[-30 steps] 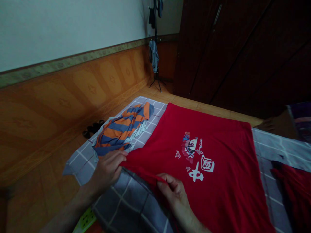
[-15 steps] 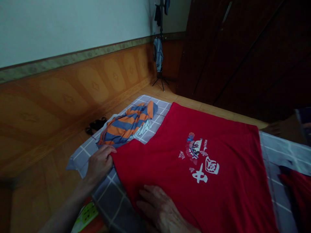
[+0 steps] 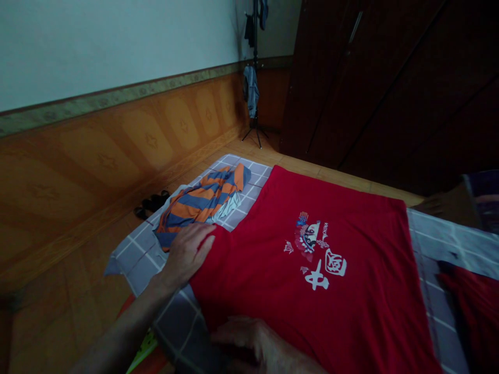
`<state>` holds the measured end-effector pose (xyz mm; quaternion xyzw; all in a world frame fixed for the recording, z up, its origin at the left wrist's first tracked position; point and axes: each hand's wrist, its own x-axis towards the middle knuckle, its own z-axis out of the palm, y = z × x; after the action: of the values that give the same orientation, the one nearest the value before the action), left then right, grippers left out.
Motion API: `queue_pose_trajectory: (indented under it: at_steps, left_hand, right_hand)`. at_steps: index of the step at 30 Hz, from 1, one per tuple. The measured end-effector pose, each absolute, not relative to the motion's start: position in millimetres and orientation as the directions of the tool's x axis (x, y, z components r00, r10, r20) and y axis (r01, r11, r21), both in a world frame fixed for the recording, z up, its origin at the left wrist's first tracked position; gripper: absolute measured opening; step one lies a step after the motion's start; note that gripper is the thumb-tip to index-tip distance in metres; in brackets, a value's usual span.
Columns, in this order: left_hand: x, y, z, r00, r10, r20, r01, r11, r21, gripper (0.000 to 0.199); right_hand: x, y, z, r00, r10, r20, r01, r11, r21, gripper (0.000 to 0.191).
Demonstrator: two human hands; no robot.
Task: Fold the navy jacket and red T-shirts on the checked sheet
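Lying spread over a grid-patterned cloth (image 3: 432,265), a red shirt (image 3: 370,244) shows its white lettering and colorful printed figure, its near side running out of frame at the bottom. The left hand (image 3: 191,252) rests loosely open on the sleeve edge, thumb apart from fingers. The right hand (image 3: 261,343) is bent over the shirt's near edge, blurred and partly cut off; whether it grips the fabric cannot be told. Just beyond the left hand sits a crumpled orange-and-blue striped garment (image 3: 202,200), while a dark red garment (image 3: 473,301) is cropped at right. Below the left forearm, a green perforated object (image 3: 146,345) is mostly hidden. Black footwear (image 3: 150,204) lies by the tiled wall (image 3: 148,132); a coat stand (image 3: 255,52) rises near dim, dark cabinet doors (image 3: 374,98)
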<state>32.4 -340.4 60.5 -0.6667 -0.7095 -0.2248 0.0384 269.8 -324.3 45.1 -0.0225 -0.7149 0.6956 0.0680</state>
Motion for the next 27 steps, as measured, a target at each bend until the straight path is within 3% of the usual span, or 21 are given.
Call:
queue_pose_trajectory:
  at_steps: [3,5,8,11,13,17,21,27]
  left_hand:
    - [46,-323,50,0.233,0.955,0.181,0.963,-0.253,0.095,0.038]
    - [36,-318,43,0.199,0.972,0.125,0.980,-0.200,-0.008,0.038]
    - [7,-324,45,-0.011,0.973,0.232,0.995,0.034,-0.095,0.037]
    - [-10,-343,58,-0.151,0.922,0.356,0.984,0.173,-0.031,0.036]
    - [-11,-359,66,-0.275,0.890,0.363,0.958,0.285,0.027,0.035]
    - [-4,-382,67,-0.497,0.856,0.139,0.868,0.492,0.075,0.034]
    - [-3,-386,59,-0.522,0.852,-0.043,0.841,0.522,0.144,0.038]
    - [-4,-379,54,-0.499,0.867,-0.014,0.832,0.484,0.271,0.034]
  right_hand:
    - [271,-325,35,-0.996,0.082,0.045,-0.043,0.030,-0.999,0.029]
    - [276,-326,28,-0.996,0.084,-0.014,0.017,0.036,-0.999,0.031]
    - [283,-328,25,-0.985,0.142,-0.099,0.096,-0.027,-0.995,0.038]
    - [283,-327,35,-0.983,0.162,-0.089,0.075,-0.091,-0.993,0.039]
    - [278,-325,44,-0.987,0.159,-0.032,0.025,-0.043,-0.999,0.035]
    - [271,-325,45,-0.989,0.150,0.012,0.012,0.159,-0.987,0.030]
    - [273,-330,31,-0.993,0.111,-0.027,0.047,0.183,-0.982,0.029]
    - [273,-335,31,-0.996,0.063,-0.056,0.053,-0.046,-0.998,0.033]
